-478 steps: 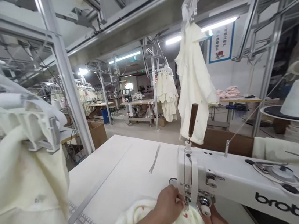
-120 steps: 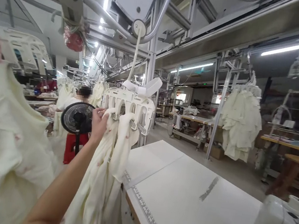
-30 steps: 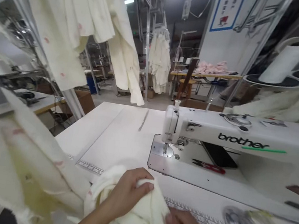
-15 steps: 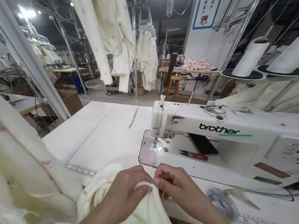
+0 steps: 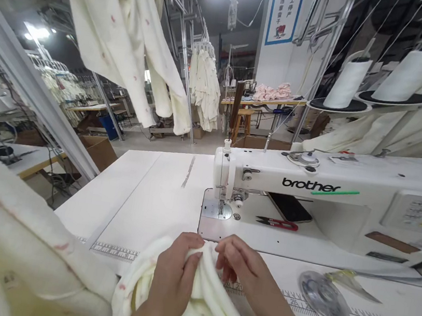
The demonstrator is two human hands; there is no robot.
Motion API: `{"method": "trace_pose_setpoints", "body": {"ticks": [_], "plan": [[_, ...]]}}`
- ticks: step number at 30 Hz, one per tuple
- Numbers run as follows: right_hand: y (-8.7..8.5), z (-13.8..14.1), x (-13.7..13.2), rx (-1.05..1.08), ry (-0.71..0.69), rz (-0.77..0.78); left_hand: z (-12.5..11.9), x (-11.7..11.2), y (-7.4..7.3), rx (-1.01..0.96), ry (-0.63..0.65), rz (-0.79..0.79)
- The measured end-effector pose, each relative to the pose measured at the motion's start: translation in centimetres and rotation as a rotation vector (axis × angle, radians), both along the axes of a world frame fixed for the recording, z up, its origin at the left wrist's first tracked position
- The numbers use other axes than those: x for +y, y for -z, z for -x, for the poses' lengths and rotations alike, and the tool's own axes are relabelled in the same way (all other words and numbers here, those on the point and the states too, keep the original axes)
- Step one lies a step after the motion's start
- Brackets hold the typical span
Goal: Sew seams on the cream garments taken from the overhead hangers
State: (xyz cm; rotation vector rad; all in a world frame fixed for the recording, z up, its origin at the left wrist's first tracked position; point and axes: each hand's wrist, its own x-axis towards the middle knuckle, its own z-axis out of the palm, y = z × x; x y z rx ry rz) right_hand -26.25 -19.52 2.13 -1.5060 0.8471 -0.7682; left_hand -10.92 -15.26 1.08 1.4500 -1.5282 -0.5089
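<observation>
Right before the "brother" sewing machine [image 5: 308,192], both hands [image 5: 203,272] pinch the cream garment [image 5: 206,304].

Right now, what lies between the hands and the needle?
In the head view, only bare white machine bed lies between the hands, gripping cloth, and needle.

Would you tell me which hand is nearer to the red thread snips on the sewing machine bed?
Right. The right hand lies just below-left of the red thread snips; the left hand is farther left, gripping the cream fabric.
</observation>
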Motion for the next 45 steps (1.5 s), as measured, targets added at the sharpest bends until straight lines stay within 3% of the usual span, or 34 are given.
{"method": "trace_pose_setpoints", "body": {"ticks": [3, 6, 10, 15, 18, 20, 24, 27, 31, 35, 45], "plan": [[-1.3, -0.1, 1.2, 0.242, 0.112, 0.199, 0.4, -0.4, -0.5, -0.067, -0.035, 0.016], [-1.5, 0.0, 0.6, 0.228, 0.08, 0.252, 0.2, -1.1, -1.7, 0.082, -0.046, -0.13], [-1.1, 0.8, -1.9, 0.078, -0.096, 0.317, -0.9, -2.6, -3.1, 0.193, 0.221, -0.352], [0.0, 1.0, -4.7, 0.087, 0.065, 0.225, -2.0, -5.9, -3.6, 0.205, 0.331, -0.361], [0.9, 0.8, -6.6, 0.19, 0.183, 0.274, -2.0, -9.0, -2.7, 0.361, 0.428, -0.486], [1.6, 0.6, -8.0, 0.348, 0.245, 0.322, -1.9, -11.1, -1.4, 0.418, 0.41, -0.538], [3.1, 0.0, -10.8, 0.588, 0.334, 0.307, -1.7, -14.4, 2.0, 0.104, 0.336, -0.514], [4.3, -0.5, -12.2, 0.721, 0.379, 0.315, -1.5, -15.5, 3.6, -0.116, 0.264, -0.432], [5.5, -0.8, -13.1, 0.857, 0.42, 0.357, -1.0, -16.2, 3.9, -0.262, 0.148, -0.377], [5.9, -0.7, -13.4, 0.926, 0.444, 0.383, -0.3, -16.8, 3.8, -0.304, 0.131, -0.405], [5.5, -0.7, -13.4, 0.974, 0.449, 0.402, 0.2, -16.9, 3.3, -0.328, 0.077, -0.436]]}}
